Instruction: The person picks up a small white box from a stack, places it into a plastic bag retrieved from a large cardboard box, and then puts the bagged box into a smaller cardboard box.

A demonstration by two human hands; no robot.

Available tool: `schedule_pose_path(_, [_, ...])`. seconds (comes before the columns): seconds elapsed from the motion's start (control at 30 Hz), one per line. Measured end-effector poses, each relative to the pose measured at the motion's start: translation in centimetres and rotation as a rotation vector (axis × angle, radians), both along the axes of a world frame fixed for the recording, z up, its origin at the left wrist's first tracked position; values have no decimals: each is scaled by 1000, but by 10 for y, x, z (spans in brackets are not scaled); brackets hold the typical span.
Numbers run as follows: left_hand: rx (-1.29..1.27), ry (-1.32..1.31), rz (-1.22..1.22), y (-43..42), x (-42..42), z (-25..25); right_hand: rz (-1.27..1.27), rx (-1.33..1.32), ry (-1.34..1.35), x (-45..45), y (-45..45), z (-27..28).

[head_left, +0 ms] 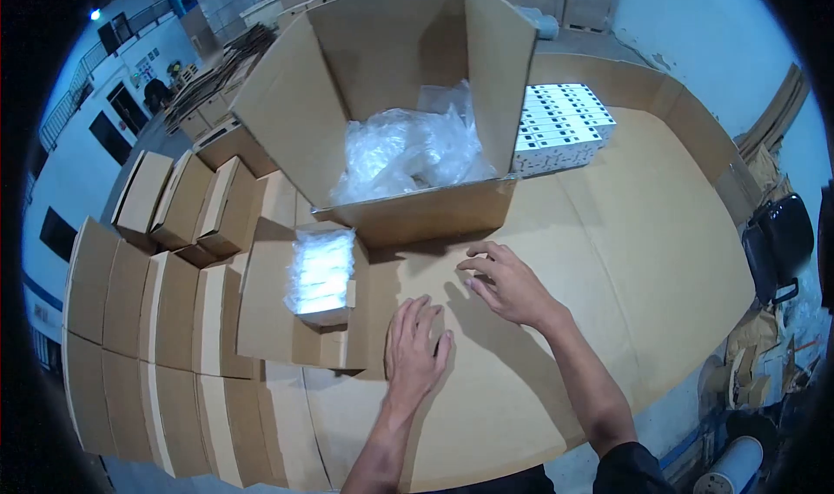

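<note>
My left hand (417,351) is low over the cardboard-covered table, fingers stretched out and holding nothing. Just left of it stands a small open cardboard box (261,307). Inside that box is a bubble-wrapped bundle (321,272) with a shiny top. My right hand (508,281) is above the table, its fingers loosely bent and apart, with nothing between them. Beyond both hands is a large open cardboard box (417,220), its flaps raised. Crumpled clear bubble wrap (408,151) fills much of it.
Closed cardboard boxes (174,311) stand stacked along the left side. Several white printed small boxes (560,129) sit in a block behind the large box, at its right. A low cardboard wall (669,103) edges the table's far right. A black chair (777,242) is beyond it.
</note>
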State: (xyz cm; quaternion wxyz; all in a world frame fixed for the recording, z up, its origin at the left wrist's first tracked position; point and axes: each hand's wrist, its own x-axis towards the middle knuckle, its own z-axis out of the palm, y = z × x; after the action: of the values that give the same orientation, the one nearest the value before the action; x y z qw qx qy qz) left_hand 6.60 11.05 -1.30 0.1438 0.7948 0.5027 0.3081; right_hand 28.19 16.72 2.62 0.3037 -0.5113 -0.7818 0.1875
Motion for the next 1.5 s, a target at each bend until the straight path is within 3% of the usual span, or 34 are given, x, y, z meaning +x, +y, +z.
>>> schedule_pose_path(0.33, [62, 0, 82, 65, 25, -9, -211, -115, -65, 113, 0, 5])
schedule_pose_path(0.4, [64, 6, 101, 68, 28, -9, -243, -18, -155, 140, 6, 1])
schedule_pose_path(0.73, [5, 33, 119, 72, 29, -7, -400, -67, -283, 257, 64, 6])
schedule_pose_path(1.0, [-40, -7, 122, 70, 29, -3, -540, -141, -419, 300, 117, 17])
schedule_pose_path(1.5, [-78, 9, 149, 73, 27, -10, -734, -14, -352, 317, 176, 12])
